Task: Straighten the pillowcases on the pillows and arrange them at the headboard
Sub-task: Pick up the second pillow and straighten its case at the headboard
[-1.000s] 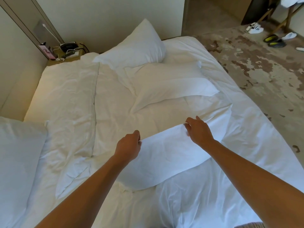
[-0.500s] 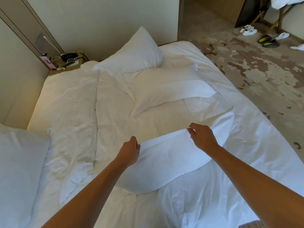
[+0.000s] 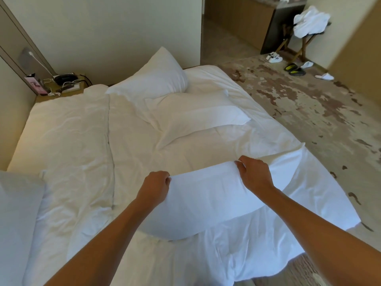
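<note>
A white pillow (image 3: 206, 205) in its pillowcase lies on the near part of the bed (image 3: 68, 145). My left hand (image 3: 154, 186) pinches its far edge on the left. My right hand (image 3: 255, 174) pinches the same edge on the right, and the cloth is stretched between them. A plump pillow (image 3: 152, 79) stands at the far end of the bed, with a flatter pillow (image 3: 198, 114) lying in front of it. Another pillow (image 3: 18, 219) shows at the left edge of the view.
The wall panel runs along the bed's left side. A bedside table (image 3: 61, 85) with a phone and cables stands in the far left corner. Patterned carpet (image 3: 309, 112) lies to the right, with several shoes (image 3: 292, 69) and a folding stand bearing white cloth (image 3: 307, 21).
Both hands have kept hold of the pillow's far edge and drawn it a little toward me. The view has tilted up, so more of the room shows.
</note>
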### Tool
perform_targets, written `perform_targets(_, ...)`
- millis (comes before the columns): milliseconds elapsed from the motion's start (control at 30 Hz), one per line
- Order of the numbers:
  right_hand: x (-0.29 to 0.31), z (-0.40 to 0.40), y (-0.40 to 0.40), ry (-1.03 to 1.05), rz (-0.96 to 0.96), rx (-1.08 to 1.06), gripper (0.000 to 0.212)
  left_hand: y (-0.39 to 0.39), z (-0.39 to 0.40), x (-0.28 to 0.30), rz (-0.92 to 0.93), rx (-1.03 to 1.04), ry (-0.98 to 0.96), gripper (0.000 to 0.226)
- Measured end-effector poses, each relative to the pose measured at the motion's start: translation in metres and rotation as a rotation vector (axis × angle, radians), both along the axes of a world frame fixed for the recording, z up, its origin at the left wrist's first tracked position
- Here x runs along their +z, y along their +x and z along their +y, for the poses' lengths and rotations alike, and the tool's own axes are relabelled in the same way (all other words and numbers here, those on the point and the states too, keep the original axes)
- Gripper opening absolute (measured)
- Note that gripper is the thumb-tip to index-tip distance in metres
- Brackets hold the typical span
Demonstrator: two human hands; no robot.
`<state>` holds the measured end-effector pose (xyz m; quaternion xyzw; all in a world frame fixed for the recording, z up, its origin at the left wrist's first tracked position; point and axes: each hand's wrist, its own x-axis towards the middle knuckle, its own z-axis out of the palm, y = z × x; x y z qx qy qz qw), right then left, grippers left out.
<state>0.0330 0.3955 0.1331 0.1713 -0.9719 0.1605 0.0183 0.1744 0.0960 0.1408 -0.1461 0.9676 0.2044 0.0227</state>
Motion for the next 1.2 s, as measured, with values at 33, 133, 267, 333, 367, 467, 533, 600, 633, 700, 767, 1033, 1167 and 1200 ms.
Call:
perform_targets(33, 0.006, -0.003, 0.007, -0.009, 0.032, 0.002, 0.033, 0.001, -0.008, 0.008, 0.035, -0.011, -0.024, 0.031)
perform_targets(133, 0.017, -0.008, 0.027, -0.069, 0.099, -0.014, 0.030, 0.003, -0.028, 0.024, 0.099, -0.035, -0.082, 0.035)
perform_targets(267, 0.005, 0.000, 0.060, -0.063, 0.056, -0.037, 0.032, 0.016, -0.032, 0.022, 0.084, -0.002, -0.125, 0.034)
perform_targets(333, -0.009, 0.002, 0.076, -0.008, -0.066, -0.038, 0.032, 0.027, -0.027, 0.010, 0.013, 0.000, -0.135, 0.032)
perform_targets(367, -0.016, 0.001, 0.082, 0.013, -0.122, -0.042, 0.032, 0.034, -0.025, 0.004, -0.030, 0.004, -0.133, 0.032)
perform_targets(467, -0.028, -0.004, 0.095, -0.016, -0.159, -0.052, 0.030, 0.049, -0.026, -0.010, -0.073, 0.038, -0.114, 0.034)
perform_targets(533, -0.029, -0.003, 0.096, -0.030, -0.142, -0.063, 0.023, 0.050, -0.029, -0.012, -0.061, 0.032, -0.091, 0.033)
perform_targets(600, -0.032, 0.004, 0.094, 0.076, -0.133, -0.073, 0.024, 0.046, -0.033, -0.012, -0.064, 0.013, -0.065, 0.033)
perform_targets(633, -0.032, 0.008, 0.093, 0.151, -0.135, -0.095, 0.024, 0.043, -0.033, -0.013, -0.065, 0.012, -0.060, 0.033)
perform_targets(700, -0.033, 0.017, 0.090, 0.119, -0.163, -0.178, 0.024, 0.039, -0.034, -0.015, -0.065, 0.021, -0.058, 0.033)
perform_targets(767, -0.035, 0.024, 0.089, -0.052, -0.203, -0.202, 0.024, 0.037, -0.033, -0.019, -0.082, 0.032, -0.060, 0.032)
perform_targets(1033, -0.036, 0.039, 0.087, -0.232, -0.129, -0.155, 0.028, 0.036, -0.027, -0.025, -0.206, 0.005, 0.004, 0.027)
perform_targets(1167, -0.035, 0.040, 0.084, -0.129, -0.113, -0.131, 0.026, 0.040, -0.029, -0.032, -0.228, 0.003, 0.004, 0.027)
perform_targets(1200, -0.034, 0.040, 0.084, -0.123, -0.110, -0.131, 0.024, 0.041, -0.029, -0.033, -0.232, 0.007, 0.004, 0.026)
